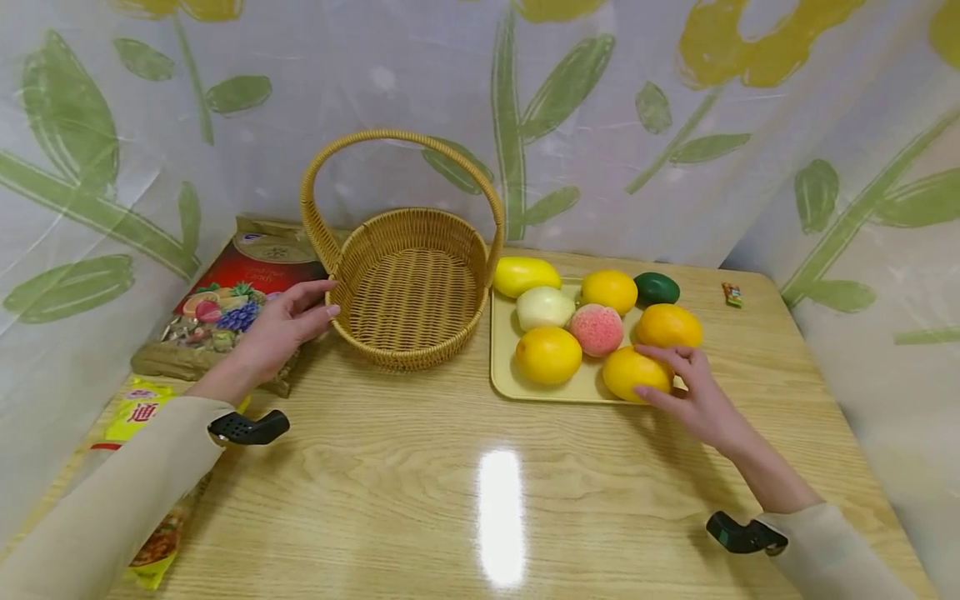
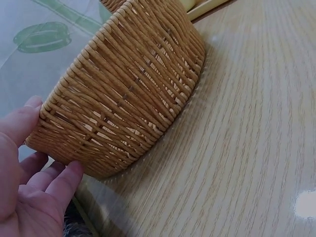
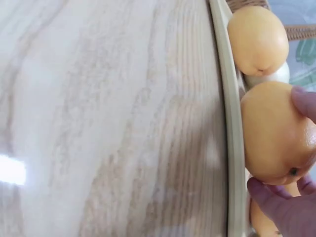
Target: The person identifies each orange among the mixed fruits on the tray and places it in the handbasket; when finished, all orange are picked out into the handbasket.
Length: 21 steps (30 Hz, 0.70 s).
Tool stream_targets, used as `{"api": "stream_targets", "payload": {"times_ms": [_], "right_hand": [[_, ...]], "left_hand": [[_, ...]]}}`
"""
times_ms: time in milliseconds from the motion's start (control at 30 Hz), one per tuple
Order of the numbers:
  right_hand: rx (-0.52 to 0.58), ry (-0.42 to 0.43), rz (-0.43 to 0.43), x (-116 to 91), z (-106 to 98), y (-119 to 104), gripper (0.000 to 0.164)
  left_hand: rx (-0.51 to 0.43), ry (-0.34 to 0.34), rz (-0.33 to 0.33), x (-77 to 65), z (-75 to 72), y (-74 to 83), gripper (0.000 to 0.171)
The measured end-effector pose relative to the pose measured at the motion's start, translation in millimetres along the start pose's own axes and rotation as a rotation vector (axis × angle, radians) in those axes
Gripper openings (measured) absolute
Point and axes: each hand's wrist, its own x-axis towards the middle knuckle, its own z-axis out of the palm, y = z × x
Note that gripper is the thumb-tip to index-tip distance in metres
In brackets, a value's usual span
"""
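An empty wicker basket (image 1: 412,292) with a tall arched handle stands at the table's back, left of the tray. My left hand (image 1: 288,321) holds its left side, the thumb at the rim and the fingers against the outer weave (image 2: 118,94). On the right, my right hand (image 1: 693,392) grips an orange (image 1: 636,373) at the tray's front right corner, thumb on one side and fingers on the other. The cream tray (image 1: 525,394) also bears several other yellow and orange fruits, a pink peach (image 1: 597,330), a pale round fruit (image 1: 544,308) and a dark green fruit (image 1: 657,288).
A red and brown candy bag (image 1: 225,292) lies behind my left forearm. Partly under that forearm is a yellow food packet (image 1: 153,542). A small wrapped sweet (image 1: 732,294) lies at the back right. Flower-printed curtains (image 1: 420,83) enclose the wooden table (image 1: 390,483).
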Motion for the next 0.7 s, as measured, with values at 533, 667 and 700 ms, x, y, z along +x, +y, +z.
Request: {"api": "stream_targets", "payload": {"times_ms": [533,667,700], "right_hand": [[-0.065,-0.173,-0.018,9,-8,-9,0.054],[-0.140,-0.149,-0.057,11,-9,-15,0.058],[-0.153,-0.137,-0.061,12,-10,-18,0.058]], "left_hand": [[0.048,-0.011,-0.009,0.1,-1.7,2.3,0.066],[0.038,-0.010,-0.019,-0.2,-2.1,2.2,0.066],[0.038,-0.009,-0.020,-0.2,-2.0,2.2,0.066]]}}
